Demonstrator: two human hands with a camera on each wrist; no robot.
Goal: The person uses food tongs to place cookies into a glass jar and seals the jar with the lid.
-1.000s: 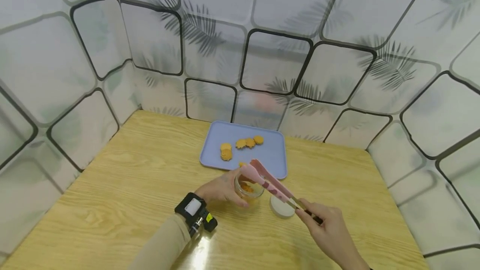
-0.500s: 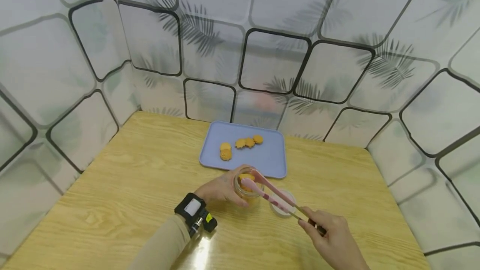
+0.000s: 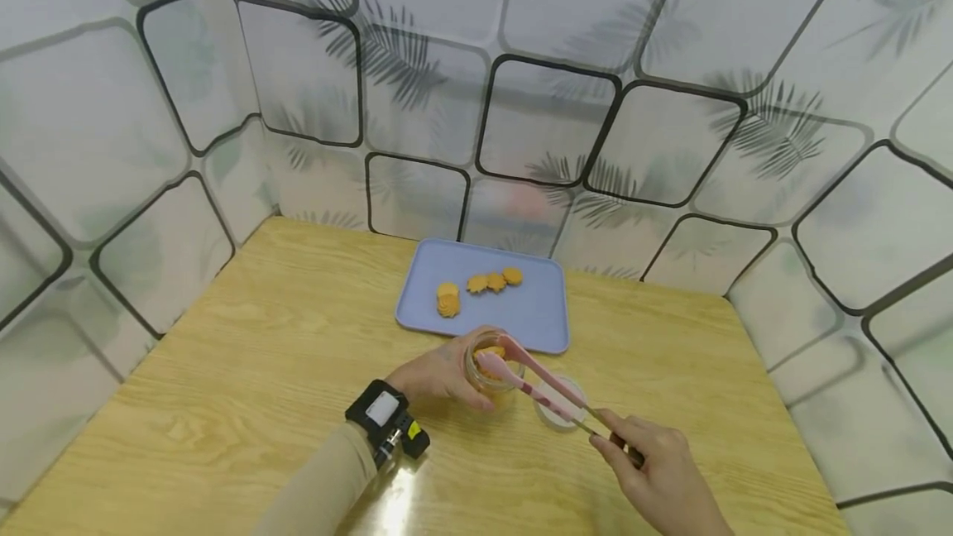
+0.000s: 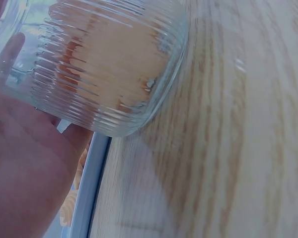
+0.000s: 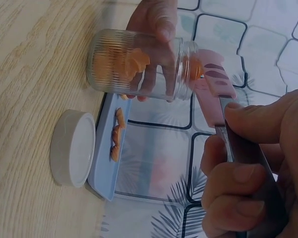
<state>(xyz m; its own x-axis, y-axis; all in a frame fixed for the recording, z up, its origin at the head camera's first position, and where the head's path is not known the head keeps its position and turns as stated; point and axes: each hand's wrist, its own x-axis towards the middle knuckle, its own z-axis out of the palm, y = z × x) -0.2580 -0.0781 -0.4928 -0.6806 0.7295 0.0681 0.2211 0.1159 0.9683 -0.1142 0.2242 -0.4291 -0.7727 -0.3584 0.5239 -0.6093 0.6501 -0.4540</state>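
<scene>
My left hand (image 3: 445,375) grips a ribbed glass jar (image 5: 114,59), its thumb on the near side and fingers round the far side. Several orange-brown cookies lie in the jar, which stands on the table. My right hand (image 3: 655,461) holds tongs (image 3: 549,379) with pink tips and dark handles. Those tips are apart at the jar's mouth, and a cookie (image 5: 194,67) shows there between them; whether they still pinch it I cannot tell. Just right of the jar a white round lid (image 3: 562,405) lies on the table.
Behind the jar a blue tray (image 3: 521,321) bears several cookies (image 3: 495,282) in a short row and an overlapping pair (image 3: 448,300) at its left. A patterned curtain (image 3: 420,197) closes in the wooden table (image 3: 298,313) at the back and sides.
From near the tray's front edge, the tongs have come back to the jar's mouth, and their tips have spread. A cookie now shows in the mouth. The left hand and jar have stayed put.
</scene>
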